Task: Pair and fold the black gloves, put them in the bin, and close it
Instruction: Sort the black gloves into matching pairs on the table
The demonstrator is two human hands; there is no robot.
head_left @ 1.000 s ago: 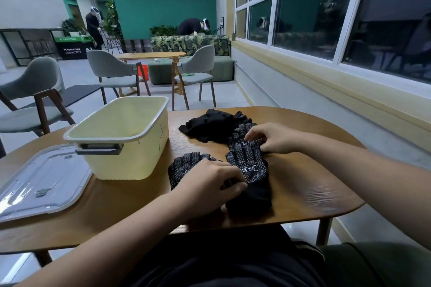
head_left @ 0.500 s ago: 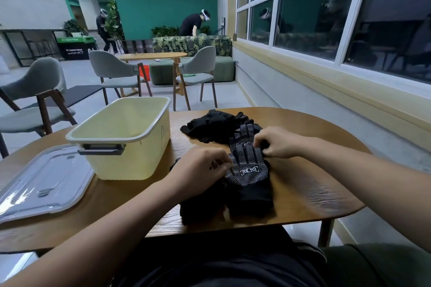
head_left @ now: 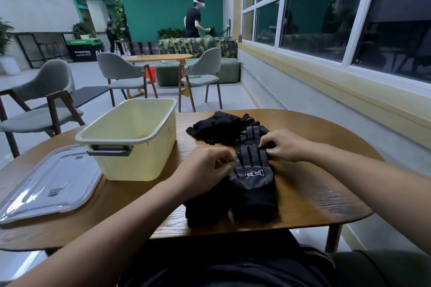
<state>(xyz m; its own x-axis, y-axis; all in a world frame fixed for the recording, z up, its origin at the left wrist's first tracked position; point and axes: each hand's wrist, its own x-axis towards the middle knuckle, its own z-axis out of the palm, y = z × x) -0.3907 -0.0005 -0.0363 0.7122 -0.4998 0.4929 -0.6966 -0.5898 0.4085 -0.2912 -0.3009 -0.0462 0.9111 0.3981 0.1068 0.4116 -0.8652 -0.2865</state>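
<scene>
The left hand [head_left: 207, 168] sits at the middle of the near side of the table [head_left: 321, 200], its fingers curled and its fingertips bunched against the thumb. They meet right at the left edge of the dotted glove [head_left: 253, 177]. From this angle the hand seems to pinch the second glove [head_left: 203, 209], a plain dark one that lies mostly under it, but the grip itself is hidden behind the knuckles.

The right hand [head_left: 288, 147] is a little farther away and to the right. Its fingers are curled too, and they pinch the dotted glove at its finger end. That glove lies flat, white-dotted palm up with a white mark across it. Its fingers point away and its cuff is toward the near table edge. The second glove's cuff lies just beside it on the left, touching it.

Farther off, a heap of black gloves [head_left: 217, 127] touches the dotted glove's fingertips.

The pale yellow bin [head_left: 130, 140] stands open to the left of the gloves, with a grey handle on its near end. Its clear lid [head_left: 46, 184] lies flat on the table at the far left, just beside the bin.

Beyond the table are grey chairs [head_left: 116, 74]. A person [head_left: 193, 21] stands by the green wall.
</scene>
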